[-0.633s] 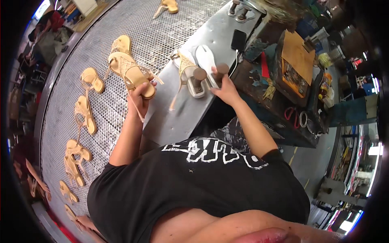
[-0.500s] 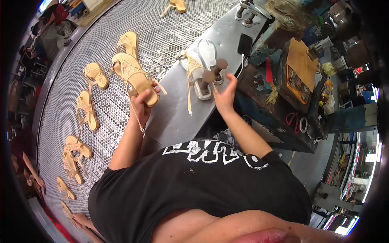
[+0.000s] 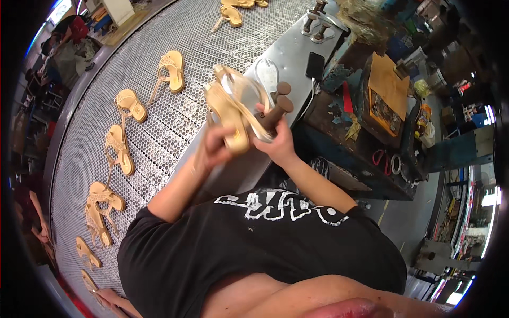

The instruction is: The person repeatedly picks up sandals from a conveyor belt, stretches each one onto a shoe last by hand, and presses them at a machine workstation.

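Fingers of the left hand [image 3: 218,142] are closed around the heel end of a tan sandal [image 3: 225,108], blurred but plainly held above the desk [image 3: 294,66], near its left long edge. Its long axis slants from heel at lower right to toe at upper left, so most of the sole points up and away from the fingers. Just to its right, the right hand [image 3: 279,144] grips a metal form with a brown knob [image 3: 284,103], its fingers narrowed about the base below the knob. Sandal and form lie side by side, overlapping in view; whether they touch I cannot tell. Tan straps [image 3: 246,79] loop around the form's upper end, too blurred to trace. A second form [image 3: 268,74] rests on the desk beyond, nearer the right hand, with a phone [image 3: 315,64] by the right long edge. Left of the desk, more sandals [image 3: 172,69] lie on the mesh belt [image 3: 154,132].
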`<state>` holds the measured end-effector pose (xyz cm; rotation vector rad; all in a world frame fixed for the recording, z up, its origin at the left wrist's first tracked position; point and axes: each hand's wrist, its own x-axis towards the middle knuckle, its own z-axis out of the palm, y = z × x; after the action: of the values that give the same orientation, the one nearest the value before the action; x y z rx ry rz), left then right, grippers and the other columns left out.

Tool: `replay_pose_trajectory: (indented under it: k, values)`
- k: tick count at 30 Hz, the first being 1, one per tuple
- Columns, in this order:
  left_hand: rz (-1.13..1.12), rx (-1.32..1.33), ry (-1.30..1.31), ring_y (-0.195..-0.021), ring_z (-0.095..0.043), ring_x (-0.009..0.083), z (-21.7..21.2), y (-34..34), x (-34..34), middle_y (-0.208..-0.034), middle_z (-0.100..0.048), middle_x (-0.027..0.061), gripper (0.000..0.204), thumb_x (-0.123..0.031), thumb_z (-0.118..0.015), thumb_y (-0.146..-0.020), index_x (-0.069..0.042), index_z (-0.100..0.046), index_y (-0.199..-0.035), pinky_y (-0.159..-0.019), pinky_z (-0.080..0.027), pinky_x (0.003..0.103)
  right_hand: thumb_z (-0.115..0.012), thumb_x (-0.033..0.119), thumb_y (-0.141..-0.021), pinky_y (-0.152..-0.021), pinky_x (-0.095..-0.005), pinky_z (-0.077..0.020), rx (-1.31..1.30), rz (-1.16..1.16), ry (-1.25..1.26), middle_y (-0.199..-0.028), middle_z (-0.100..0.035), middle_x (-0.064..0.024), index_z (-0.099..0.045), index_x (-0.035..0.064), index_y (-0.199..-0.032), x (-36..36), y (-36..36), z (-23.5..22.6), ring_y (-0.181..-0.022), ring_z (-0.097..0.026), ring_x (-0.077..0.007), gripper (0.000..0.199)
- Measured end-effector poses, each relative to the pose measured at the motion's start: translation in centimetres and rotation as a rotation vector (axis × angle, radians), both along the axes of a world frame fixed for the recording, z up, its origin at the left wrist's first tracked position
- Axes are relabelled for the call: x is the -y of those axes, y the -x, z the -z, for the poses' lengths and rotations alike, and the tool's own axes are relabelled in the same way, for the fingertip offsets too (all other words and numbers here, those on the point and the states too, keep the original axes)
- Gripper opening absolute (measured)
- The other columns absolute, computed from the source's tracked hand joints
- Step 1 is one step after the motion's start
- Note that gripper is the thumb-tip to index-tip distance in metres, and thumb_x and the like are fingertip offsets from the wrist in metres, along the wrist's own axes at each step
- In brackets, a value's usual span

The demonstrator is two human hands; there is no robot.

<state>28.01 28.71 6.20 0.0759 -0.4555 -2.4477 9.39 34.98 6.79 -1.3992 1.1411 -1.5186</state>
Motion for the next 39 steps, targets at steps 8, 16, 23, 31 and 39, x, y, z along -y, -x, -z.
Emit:
replay_pose_trajectory:
  k: [8,16,23,31,39]
  values:
    - [-0.584,0.514,0.321,-0.092,-0.062,0.0263,-6.9,8.9,4.5,-0.101,-0.062,0.0161,0.046,-0.041,-0.049,-0.093,-0.003,-0.051,-0.119,-0.086,-0.05,0.039,-0.069,0.001,-0.064,-0.111,-0.0387,-0.0254,-0.277,-0.037,0.015,-0.14,-0.046,-0.0186,-0.043,0.0037,-0.115,-10.3,6.8,-6.7,-0.137,-0.035,-0.0301,0.057]
    - [-0.219,0.28,0.149,-0.1,-0.059,0.0226,-7.7,21.1,-1.3,-0.11,-0.061,0.0091,0.039,-0.037,-0.038,-0.101,-0.007,-0.051,-0.122,-0.089,-0.047,0.037,-0.068,-0.001,-0.065,-0.111,-0.0425,-0.0254,-0.252,0.273,0.087,-0.135,-0.051,-0.0172,-0.044,0.0047,-0.108,-16.3,12.8,-8.5,-0.138,-0.033,-0.0352,0.05]
    - [-0.062,0.309,0.641,-0.117,-0.052,0.0265,-7.3,24.6,-6.9,-0.13,-0.045,0.0117,0.06,-0.048,-0.043,-0.098,-0.012,-0.027,-0.143,-0.09,-0.051,0.045,-0.068,-0.001,-0.064,-0.11,-0.0439,-0.0267,-0.136,0.433,0.166,-0.135,-0.049,-0.0224,-0.038,0.0053,-0.111,-17.5,14.4,-7.9,-0.136,-0.036,-0.0343,0.056]
    - [0.162,0.284,1.011,-0.132,-0.037,0.0225,-6.1,23.3,-12.2,-0.147,-0.03,0.0132,0.081,-0.05,-0.039,-0.098,-0.002,-0.002,-0.151,-0.104,-0.034,0.035,-0.072,0.003,-0.072,-0.106,-0.0373,-0.0336,0.114,0.537,0.353,-0.142,-0.037,-0.0224,-0.036,0.0057,-0.119,-15.5,16.0,-7.4,-0.13,-0.041,-0.0273,0.059]
    - [0.097,0.484,1.055,-0.102,-0.054,0.0155,-7.0,19.1,-8.3,-0.114,-0.056,0.0078,0.057,-0.031,-0.047,-0.098,-0.002,-0.033,-0.145,-0.089,-0.043,0.03,-0.075,0.012,-0.071,-0.1,-0.0387,-0.04,-0.605,0.892,0.073,-0.132,-0.05,-0.0203,-0.04,0.0019,-0.13,-8.9,27.7,-8.5,-0.121,-0.051,-0.031,0.069]
